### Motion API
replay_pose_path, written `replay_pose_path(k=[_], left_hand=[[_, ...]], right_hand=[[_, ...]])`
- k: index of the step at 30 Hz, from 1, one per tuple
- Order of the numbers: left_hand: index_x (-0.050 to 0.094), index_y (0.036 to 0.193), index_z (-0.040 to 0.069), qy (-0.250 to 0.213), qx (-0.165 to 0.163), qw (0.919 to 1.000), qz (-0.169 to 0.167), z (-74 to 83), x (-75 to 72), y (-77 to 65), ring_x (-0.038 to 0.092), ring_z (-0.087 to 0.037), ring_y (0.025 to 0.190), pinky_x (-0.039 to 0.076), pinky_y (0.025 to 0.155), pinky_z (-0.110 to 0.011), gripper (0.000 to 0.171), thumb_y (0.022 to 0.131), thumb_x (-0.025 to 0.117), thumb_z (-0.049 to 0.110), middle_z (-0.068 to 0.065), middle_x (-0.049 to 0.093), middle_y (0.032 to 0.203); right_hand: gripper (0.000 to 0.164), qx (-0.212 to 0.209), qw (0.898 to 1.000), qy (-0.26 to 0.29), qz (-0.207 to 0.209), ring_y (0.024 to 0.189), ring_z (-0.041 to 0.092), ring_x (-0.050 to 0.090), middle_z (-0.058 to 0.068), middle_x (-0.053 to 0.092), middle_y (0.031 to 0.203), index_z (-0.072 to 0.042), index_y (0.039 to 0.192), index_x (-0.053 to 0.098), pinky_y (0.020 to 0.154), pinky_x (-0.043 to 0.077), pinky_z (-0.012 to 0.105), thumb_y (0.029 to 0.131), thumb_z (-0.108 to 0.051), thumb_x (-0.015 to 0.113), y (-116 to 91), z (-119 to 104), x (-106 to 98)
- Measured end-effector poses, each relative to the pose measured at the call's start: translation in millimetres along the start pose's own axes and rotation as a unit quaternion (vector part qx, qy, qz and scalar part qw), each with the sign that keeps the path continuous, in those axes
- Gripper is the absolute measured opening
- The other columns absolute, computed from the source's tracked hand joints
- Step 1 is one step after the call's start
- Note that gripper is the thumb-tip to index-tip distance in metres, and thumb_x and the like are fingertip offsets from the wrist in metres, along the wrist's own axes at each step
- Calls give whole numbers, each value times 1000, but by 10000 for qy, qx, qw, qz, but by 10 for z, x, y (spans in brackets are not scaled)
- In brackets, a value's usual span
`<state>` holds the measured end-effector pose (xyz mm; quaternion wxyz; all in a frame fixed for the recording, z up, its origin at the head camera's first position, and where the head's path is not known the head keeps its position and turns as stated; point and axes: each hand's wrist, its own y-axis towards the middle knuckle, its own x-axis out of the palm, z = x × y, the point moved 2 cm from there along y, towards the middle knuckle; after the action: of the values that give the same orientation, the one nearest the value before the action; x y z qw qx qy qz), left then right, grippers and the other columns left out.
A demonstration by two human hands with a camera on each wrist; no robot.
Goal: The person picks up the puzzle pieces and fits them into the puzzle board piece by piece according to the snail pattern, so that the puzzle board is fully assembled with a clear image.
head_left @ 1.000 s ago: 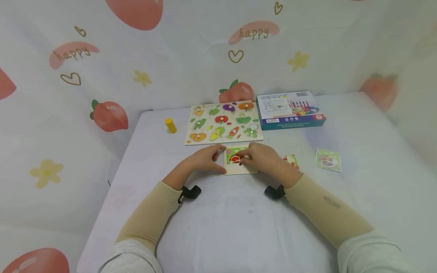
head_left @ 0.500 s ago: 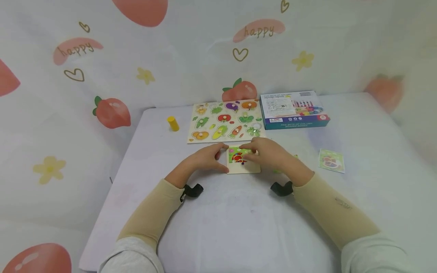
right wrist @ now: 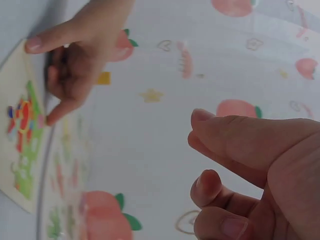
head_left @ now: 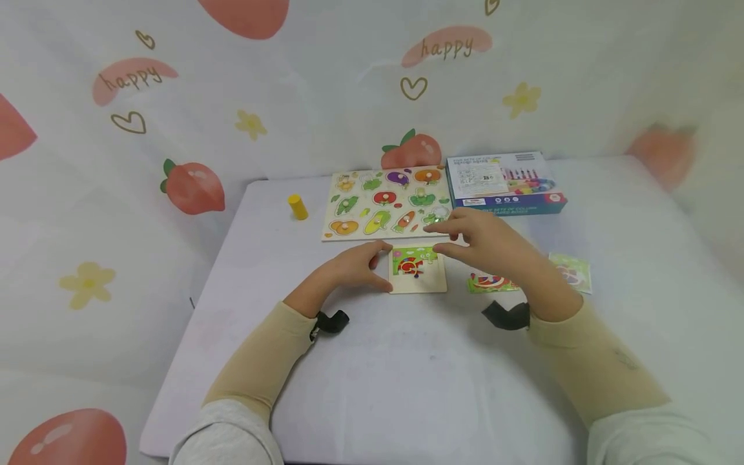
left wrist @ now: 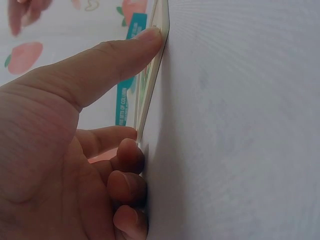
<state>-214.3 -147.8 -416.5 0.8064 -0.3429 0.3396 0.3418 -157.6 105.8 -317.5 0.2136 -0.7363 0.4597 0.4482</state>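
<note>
A small wooden jigsaw board (head_left: 430,282) lies flat in front of the vegetable puzzle. Green, red and blue picture pieces (head_left: 411,265) fill part of its upper side, and bare wood shows along the bottom. My left hand (head_left: 354,266) holds the board's left side, thumb (left wrist: 135,47) at the near corner and index finger at the far one. Its other fingers curl beside the edge. My right hand (head_left: 485,240) is raised above and to the right of the board, fingers loosely bent. Nothing sits between thumb and fingers in the right wrist view (right wrist: 240,170).
Red and green puzzle pieces (head_left: 491,282) lie right of the board, partly behind the right forearm. Farther right is a picture card (head_left: 572,271). The vegetable peg puzzle (head_left: 361,206), a bead-set box (head_left: 506,184) and a yellow cylinder (head_left: 298,207) stand at the back.
My right hand has let go of the picture pieces and risen away to the right and back, uncovering the board. My left hand keeps its hold at the board's left side.
</note>
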Motion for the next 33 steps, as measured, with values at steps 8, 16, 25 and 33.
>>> replay_pose_path(k=[8,16,25,33], left_hand=[[41,140,24,61,38,10000,-14,37,-10,18,46,-17,79,35,66,-32,89,66,81,51,-6,48,87],[41,140,23,71,24,10000,29,61,-47,6,44,-17,76,33,64,-31,88,66,82,48,-6,48,87],[41,140,23,21,4,10000,14,38,-44,-5,44,-17,80,34,67,-32,88,66,82,48,-6,47,89],[42,139,24,-64,-43,10000,-16,19,0,1,43,-16,76,33,64,-31,86,67,82,47,-6,47,87]], right_hand=[[39,-391,9962,-60,770,69,12,43,-7,49,83,-30,122,64,58,39,28,85,-31,71,-221,-101,-324],[47,-752,9882,-54,1331,68,10,39,-9,49,84,-27,125,63,57,34,24,80,-22,77,-437,-150,-600],[54,-1006,9802,-272,1685,63,4,34,-12,46,82,-23,123,64,56,30,21,72,-15,82,-577,-105,-798],[55,-1083,9761,-216,1869,62,3,35,-14,46,81,-20,122,64,56,29,20,71,-6,82,-689,-70,-882]])
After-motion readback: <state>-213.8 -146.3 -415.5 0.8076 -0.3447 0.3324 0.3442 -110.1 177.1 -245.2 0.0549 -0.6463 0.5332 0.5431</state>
